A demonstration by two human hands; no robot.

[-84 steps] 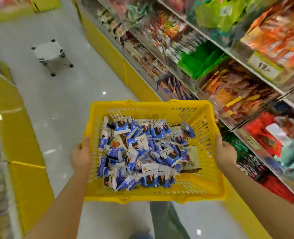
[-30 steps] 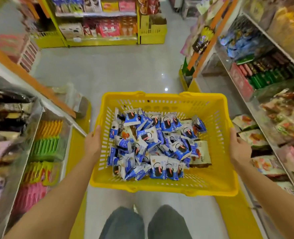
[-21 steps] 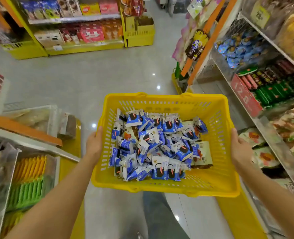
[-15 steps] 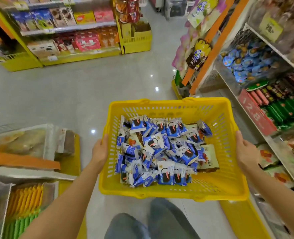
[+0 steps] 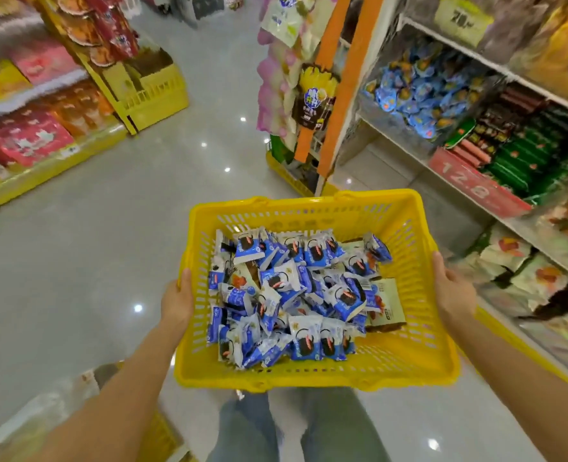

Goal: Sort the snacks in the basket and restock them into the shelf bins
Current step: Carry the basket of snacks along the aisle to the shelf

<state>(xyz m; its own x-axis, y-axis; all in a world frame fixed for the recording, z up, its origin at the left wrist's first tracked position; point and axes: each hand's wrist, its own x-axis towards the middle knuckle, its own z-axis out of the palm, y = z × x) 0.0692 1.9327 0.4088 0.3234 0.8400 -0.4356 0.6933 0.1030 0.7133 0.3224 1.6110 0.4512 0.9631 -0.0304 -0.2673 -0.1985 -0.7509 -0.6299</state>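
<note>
I carry a yellow slotted plastic basket (image 5: 406,358) in front of me at waist height. My left hand (image 5: 177,300) grips its left rim and my right hand (image 5: 451,288) grips its right rim. Inside lies a heap of several small blue-and-white snack packets (image 5: 292,295), with a flat beige packet (image 5: 387,305) at the right edge of the heap. On my right stands a shelf with clear bins: blue wrapped snacks (image 5: 422,91), green and dark packets (image 5: 522,148), white packets (image 5: 516,261) lower down.
A grey glossy floor (image 5: 85,248) stretches ahead and to the left. An orange-edged end rack (image 5: 309,95) hung with bags stands ahead. Yellow-based shelves with red boxes (image 5: 32,138) line the far left. A red price sign (image 5: 469,185) marks the right shelf. My legs (image 5: 296,428) show below.
I have turned and walked along the aisle with the basket. The shelf on my left has dropped out of view and the right shelf with blue snacks has come closer. Both hands still hold the rims.
</note>
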